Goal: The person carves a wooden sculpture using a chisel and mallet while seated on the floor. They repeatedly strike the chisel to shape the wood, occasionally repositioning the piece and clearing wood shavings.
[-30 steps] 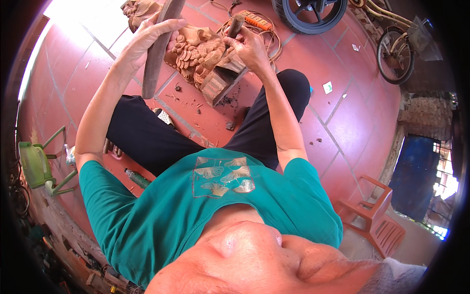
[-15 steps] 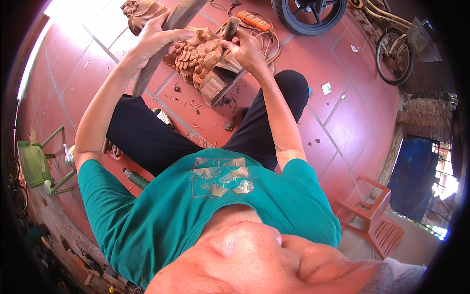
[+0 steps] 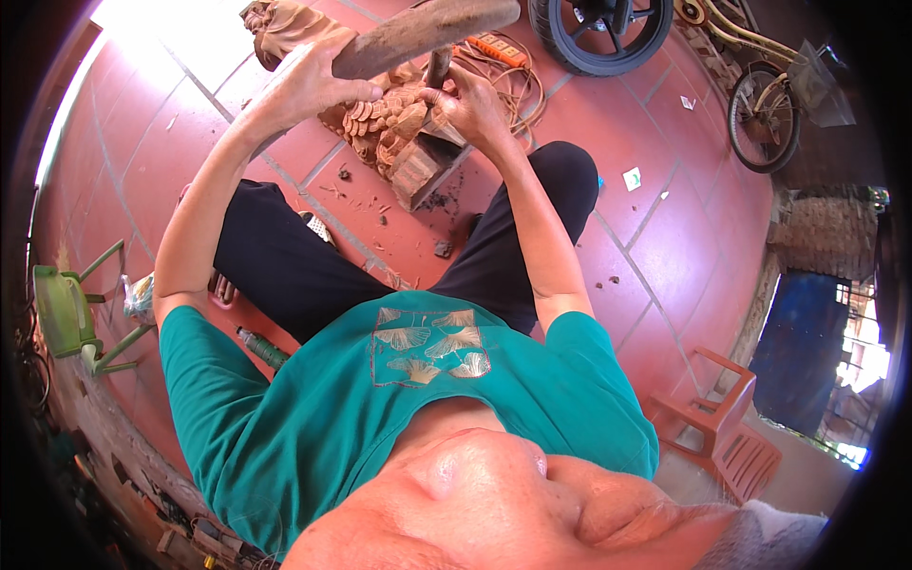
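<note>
My left hand (image 3: 312, 84) is wrapped round a thick wooden club (image 3: 432, 36), whose broad end reaches right, above the top of a chisel handle. My right hand (image 3: 473, 106) closes on that upright wooden-handled chisel (image 3: 439, 66); its blade is hidden behind the hand and the carving. Between my legs and beyond them lies a brown wood carving (image 3: 388, 122) with scale-like, layered relief. The carving's near end is a plain squared block (image 3: 418, 176), and its far end shows smooth folds. My left hand and the club cover part of its middle.
Wood chips (image 3: 347, 176) and dark crumbs lie round the block. Beyond my right hand is an orange power strip (image 3: 496, 49) with coiled cord. A motorbike wheel (image 3: 600, 33), a bicycle wheel (image 3: 763, 119), a red plastic chair (image 3: 722, 408), a green stool (image 3: 65, 309) and a green power tool (image 3: 261, 349) stand or lie around.
The club's broad end has swung right and down, toward the top of the chisel handle. My left hand has tilted with it. My right hand and the carving stay nearly in place.
</note>
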Demonstrator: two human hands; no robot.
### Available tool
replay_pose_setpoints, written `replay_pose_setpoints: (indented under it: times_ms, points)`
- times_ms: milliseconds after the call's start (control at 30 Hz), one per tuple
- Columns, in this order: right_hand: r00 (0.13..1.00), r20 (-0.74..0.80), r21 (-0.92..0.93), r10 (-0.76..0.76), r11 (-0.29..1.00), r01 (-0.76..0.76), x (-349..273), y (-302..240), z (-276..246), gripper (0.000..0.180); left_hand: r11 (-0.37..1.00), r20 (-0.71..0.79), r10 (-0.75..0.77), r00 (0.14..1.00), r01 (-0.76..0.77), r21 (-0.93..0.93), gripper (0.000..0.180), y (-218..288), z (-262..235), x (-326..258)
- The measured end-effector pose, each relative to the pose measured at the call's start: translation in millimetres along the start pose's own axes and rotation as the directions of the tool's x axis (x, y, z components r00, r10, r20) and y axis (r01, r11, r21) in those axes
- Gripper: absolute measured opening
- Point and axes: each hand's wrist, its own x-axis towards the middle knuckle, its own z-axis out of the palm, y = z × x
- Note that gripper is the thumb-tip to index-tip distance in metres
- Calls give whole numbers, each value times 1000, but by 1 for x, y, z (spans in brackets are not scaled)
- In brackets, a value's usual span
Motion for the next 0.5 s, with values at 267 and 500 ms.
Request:
replay_pose_setpoints:
  times_ms: [267, 500]
  points:
    - [1000, -1, 77, 15, 997, -15, 0, -5, 4, 27, 994, -129, 1, 992, -15, -104, 71, 13, -2, -4]
    - [997, -75, -107, 3, 994, -11, 2, 12, -11, 28, 988, 6, 16, 1000, -17, 151, 66, -27, 5, 0]
